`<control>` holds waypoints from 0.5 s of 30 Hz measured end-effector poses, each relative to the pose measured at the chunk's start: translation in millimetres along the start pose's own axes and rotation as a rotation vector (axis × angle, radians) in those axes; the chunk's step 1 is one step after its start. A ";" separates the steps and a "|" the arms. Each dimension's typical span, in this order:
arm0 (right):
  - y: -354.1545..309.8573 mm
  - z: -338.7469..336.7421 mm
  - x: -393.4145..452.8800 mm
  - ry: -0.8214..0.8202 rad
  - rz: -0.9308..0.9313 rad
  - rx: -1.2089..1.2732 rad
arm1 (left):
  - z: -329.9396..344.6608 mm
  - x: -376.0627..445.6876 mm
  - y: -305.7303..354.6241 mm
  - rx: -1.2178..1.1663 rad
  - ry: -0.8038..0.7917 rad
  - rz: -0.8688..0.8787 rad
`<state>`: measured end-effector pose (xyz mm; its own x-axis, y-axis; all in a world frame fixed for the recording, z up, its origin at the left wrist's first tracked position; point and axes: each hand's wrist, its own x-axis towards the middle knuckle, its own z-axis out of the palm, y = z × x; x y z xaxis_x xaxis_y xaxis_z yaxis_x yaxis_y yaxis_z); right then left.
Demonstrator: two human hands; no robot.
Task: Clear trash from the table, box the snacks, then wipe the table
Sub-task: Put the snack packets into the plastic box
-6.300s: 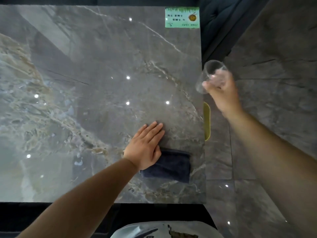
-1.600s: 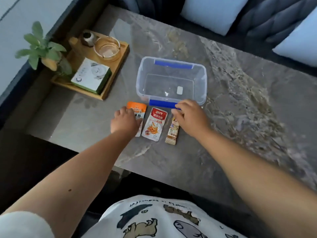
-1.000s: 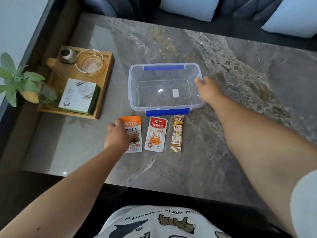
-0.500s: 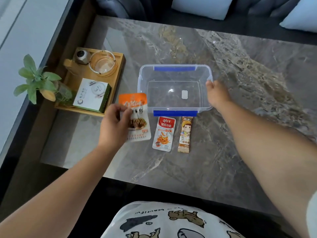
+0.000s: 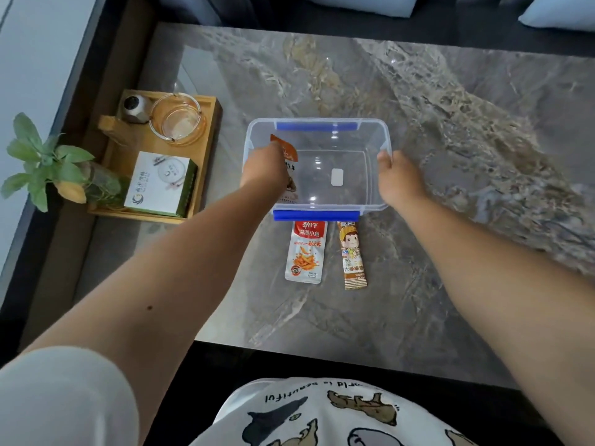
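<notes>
My left hand (image 5: 264,170) is clamped on the orange snack packet (image 5: 287,162), long axis upright, inside the clear box (image 5: 317,123) at its left wall. My right hand (image 5: 396,181) grips the box's right rim. Two packets (image 5: 305,251) lie just below the box, nearer my left.

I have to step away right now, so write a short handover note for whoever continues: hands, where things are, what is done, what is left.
Left hand: shut on the orange snack packet, lowering it into the clear plastic box, not yet released.
Right hand: gripping the box's right rim, steadying it.
On the table, just in front of the box: red-and-white fish snack packet and brown stick snack, side by side.
Done: no trash visible on the table.
Left: drop the orange packet, box the other two snacks, wipe the table. No cloth or lid in view.
</notes>
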<state>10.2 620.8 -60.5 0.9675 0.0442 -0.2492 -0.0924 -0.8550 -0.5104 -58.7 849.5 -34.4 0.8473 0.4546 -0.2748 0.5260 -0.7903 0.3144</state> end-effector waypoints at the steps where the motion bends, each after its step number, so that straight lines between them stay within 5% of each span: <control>1: 0.3 0.5 -0.8 0.003 0.004 0.009 | 2.5 1.2 0.2 0.033 -0.001 0.018; 6: -1.0 -1.7 -2.7 -0.007 0.012 0.034 | 7.3 -2.2 2.1 0.192 -0.083 -0.017; 10: -2.3 -1.8 -5.6 -0.018 0.006 0.047 | 10.4 -7.1 3.2 0.192 -0.041 0.139; 15: -4.7 -3.1 -6.8 -0.023 -0.006 0.038 | 13.4 -14.4 0.1 0.159 -0.306 0.225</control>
<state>4.8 622.9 -53.8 0.9624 0.0609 -0.2646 -0.0963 -0.8344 -0.5426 -71.8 837.3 -42.5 0.8657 0.1392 -0.4808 0.2921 -0.9205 0.2594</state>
